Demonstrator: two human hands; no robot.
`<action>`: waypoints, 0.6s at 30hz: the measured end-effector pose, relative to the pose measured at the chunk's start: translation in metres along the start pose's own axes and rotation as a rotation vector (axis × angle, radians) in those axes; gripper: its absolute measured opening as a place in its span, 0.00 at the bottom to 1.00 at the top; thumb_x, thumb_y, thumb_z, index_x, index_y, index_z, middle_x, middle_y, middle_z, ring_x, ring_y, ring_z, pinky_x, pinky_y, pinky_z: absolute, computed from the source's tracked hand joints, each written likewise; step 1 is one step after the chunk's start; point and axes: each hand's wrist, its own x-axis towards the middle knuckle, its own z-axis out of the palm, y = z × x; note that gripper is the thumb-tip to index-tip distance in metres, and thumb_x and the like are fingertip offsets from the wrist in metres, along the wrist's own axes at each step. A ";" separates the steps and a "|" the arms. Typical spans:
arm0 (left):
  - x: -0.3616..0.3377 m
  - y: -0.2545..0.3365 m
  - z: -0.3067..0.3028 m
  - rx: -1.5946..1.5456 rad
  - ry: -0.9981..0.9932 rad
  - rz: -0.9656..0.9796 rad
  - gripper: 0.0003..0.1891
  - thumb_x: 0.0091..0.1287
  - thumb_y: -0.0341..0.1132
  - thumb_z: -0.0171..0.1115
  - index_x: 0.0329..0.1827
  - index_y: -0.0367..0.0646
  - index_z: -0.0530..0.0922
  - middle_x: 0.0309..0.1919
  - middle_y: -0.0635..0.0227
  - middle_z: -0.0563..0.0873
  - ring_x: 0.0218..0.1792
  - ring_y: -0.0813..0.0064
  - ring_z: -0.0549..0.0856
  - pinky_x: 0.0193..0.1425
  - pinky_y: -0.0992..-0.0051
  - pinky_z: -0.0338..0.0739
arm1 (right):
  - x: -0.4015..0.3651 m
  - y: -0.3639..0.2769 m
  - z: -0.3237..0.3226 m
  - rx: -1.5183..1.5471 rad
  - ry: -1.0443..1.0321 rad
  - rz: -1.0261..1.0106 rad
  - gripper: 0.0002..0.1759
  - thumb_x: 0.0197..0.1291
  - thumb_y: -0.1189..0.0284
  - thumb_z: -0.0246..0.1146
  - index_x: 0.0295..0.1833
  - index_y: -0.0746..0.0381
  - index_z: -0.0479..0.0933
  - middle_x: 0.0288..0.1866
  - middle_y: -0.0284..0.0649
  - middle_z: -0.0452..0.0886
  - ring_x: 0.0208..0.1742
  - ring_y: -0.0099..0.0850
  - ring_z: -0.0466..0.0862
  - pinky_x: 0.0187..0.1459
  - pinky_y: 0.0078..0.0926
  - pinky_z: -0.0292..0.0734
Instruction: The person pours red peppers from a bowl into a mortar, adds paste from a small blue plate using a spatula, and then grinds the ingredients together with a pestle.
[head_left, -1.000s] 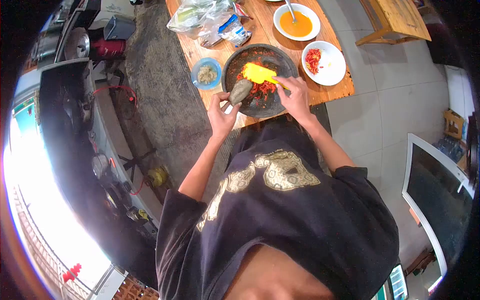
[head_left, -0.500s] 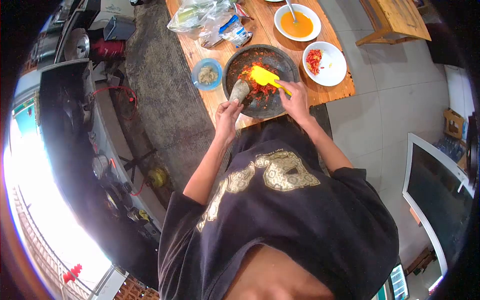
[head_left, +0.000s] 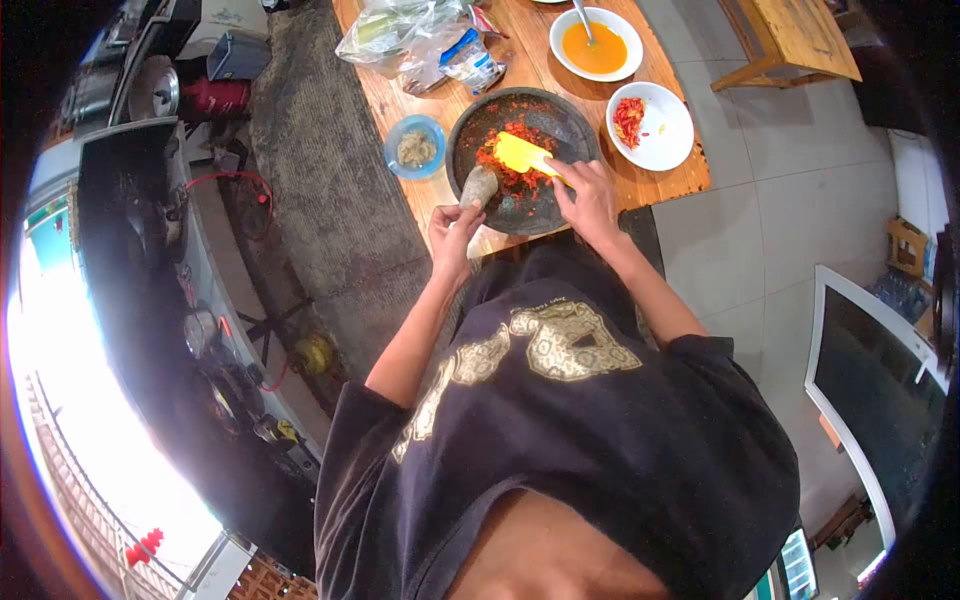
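Observation:
A dark stone mortar (head_left: 545,215) stands at the near edge of the wooden table, with crushed red chili paste (head_left: 525,185) spread over its inside. My left hand (head_left: 455,232) is closed round the handle end of a grey stone pestle (head_left: 480,187), whose head rests inside the mortar's left side. My right hand (head_left: 590,200) grips a yellow spatula (head_left: 520,153). The spatula's broad blade lies in the paste near the mortar's middle, close to the pestle. My right fingers cover most of its handle.
Left of the mortar sits a blue bowl (head_left: 432,168) with pale crumbly contents. To the right stand a white bowl (head_left: 672,140) of sliced red chilies and another white bowl (head_left: 630,70) of orange liquid with a spoon. Plastic bags (head_left: 405,40) and a blue-white packet (head_left: 470,65) lie behind.
The spatula blade has shifted slightly left and nearer to me in the paste, and my right fingers sit further over its handle. The left hand and pestle have barely moved.

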 end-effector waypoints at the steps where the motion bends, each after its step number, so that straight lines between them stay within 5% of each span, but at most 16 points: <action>1: 0.000 0.001 0.001 0.008 0.004 0.005 0.15 0.59 0.27 0.70 0.36 0.36 0.67 0.35 0.64 0.75 0.39 0.67 0.83 0.48 0.72 0.83 | 0.001 -0.001 -0.002 0.002 -0.001 -0.004 0.19 0.52 0.76 0.65 0.51 0.55 0.81 0.30 0.37 0.76 0.34 0.37 0.74 0.37 0.33 0.73; 7: 0.004 0.005 -0.001 0.060 0.008 0.017 0.16 0.59 0.28 0.70 0.36 0.37 0.67 0.34 0.64 0.76 0.37 0.68 0.84 0.47 0.74 0.83 | -0.002 -0.003 -0.003 -0.023 -0.070 0.008 0.18 0.52 0.76 0.65 0.51 0.55 0.81 0.31 0.36 0.77 0.35 0.36 0.75 0.37 0.33 0.73; 12: 0.002 0.008 0.000 0.014 -0.007 0.002 0.16 0.58 0.28 0.71 0.35 0.37 0.67 0.34 0.63 0.76 0.36 0.67 0.84 0.45 0.75 0.83 | 0.000 -0.006 -0.006 0.035 -0.039 0.028 0.26 0.53 0.76 0.65 0.61 0.56 0.75 0.33 0.39 0.79 0.37 0.38 0.76 0.39 0.35 0.74; 18: 0.004 0.008 -0.001 -0.095 -0.066 -0.105 0.14 0.62 0.31 0.68 0.35 0.37 0.68 0.36 0.61 0.77 0.39 0.67 0.83 0.54 0.70 0.81 | -0.003 0.004 0.000 0.067 -0.013 0.062 0.25 0.54 0.78 0.65 0.60 0.60 0.76 0.33 0.42 0.79 0.36 0.39 0.76 0.40 0.35 0.73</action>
